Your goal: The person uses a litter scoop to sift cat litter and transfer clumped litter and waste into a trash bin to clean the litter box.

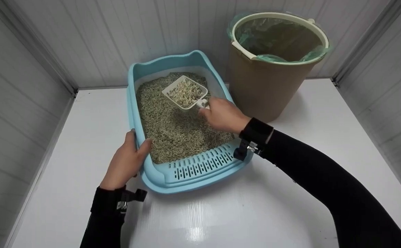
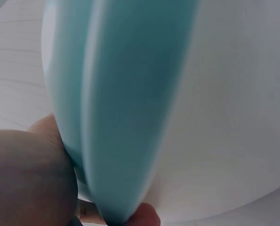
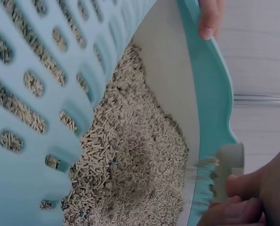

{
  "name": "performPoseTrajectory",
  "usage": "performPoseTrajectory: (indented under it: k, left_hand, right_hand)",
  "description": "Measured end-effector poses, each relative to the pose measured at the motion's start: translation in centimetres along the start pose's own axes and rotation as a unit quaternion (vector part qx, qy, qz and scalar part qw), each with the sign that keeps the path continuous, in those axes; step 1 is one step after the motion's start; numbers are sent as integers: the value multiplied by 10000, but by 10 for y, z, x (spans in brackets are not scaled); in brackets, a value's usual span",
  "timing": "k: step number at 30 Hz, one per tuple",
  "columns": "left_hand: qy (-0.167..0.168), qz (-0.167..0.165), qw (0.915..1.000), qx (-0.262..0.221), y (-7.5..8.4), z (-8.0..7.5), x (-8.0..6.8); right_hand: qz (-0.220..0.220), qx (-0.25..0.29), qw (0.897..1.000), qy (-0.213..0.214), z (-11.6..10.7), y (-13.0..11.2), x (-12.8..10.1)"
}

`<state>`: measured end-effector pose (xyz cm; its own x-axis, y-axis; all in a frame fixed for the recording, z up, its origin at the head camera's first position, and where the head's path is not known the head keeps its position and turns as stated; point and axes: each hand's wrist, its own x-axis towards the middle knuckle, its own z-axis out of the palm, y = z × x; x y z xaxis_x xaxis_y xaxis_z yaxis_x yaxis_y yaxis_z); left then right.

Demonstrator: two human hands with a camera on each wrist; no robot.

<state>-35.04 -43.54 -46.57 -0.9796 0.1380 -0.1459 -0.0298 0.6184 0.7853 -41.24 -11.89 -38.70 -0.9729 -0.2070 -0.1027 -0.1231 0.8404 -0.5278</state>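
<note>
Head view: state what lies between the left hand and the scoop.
In the head view, pellet litter spreads across that stretch, inside the blue tray that the left hand grips; the scoop is above the litter.

The tray (image 1: 188,186) is positioned right of the fingers of the left hand (image 1: 126,159), its rim held between them and the thumb (image 1: 146,146). Litter (image 1: 164,132) is contained within. The scoop (image 1: 202,103), pellets (image 1: 185,92) inside, is held over it, left of the fingers of the right hand (image 1: 223,115). The bin (image 1: 259,86) is located to their right, farther back
</note>
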Motion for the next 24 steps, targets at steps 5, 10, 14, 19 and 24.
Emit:
performPoseTrajectory:
  k: [5, 10, 14, 19, 24]
  left_hand:
    - [-9, 37, 10000, -45, 0, 0, 0]
    - [25, 29, 10000, -13, 0, -1, -1]
    - [45, -17, 10000, 32, -1, -1, -3]
    - [64, -25, 10000, 34, -2, -1, -4]
    - [61, -18, 10000, -17, -2, -1, -4]
  right_hand:
    - [36, -37, 10000, -1, -5, 4, -4]
    - [31, -95, 9999, -15, -7, 8, -6]
    - [9, -232, 9997, 42, -8, 8, -7]
    - [-6, -233, 9997, 52, -11, 10, -8]
    - [-13, -184, 9998, 47, -15, 10, -9]
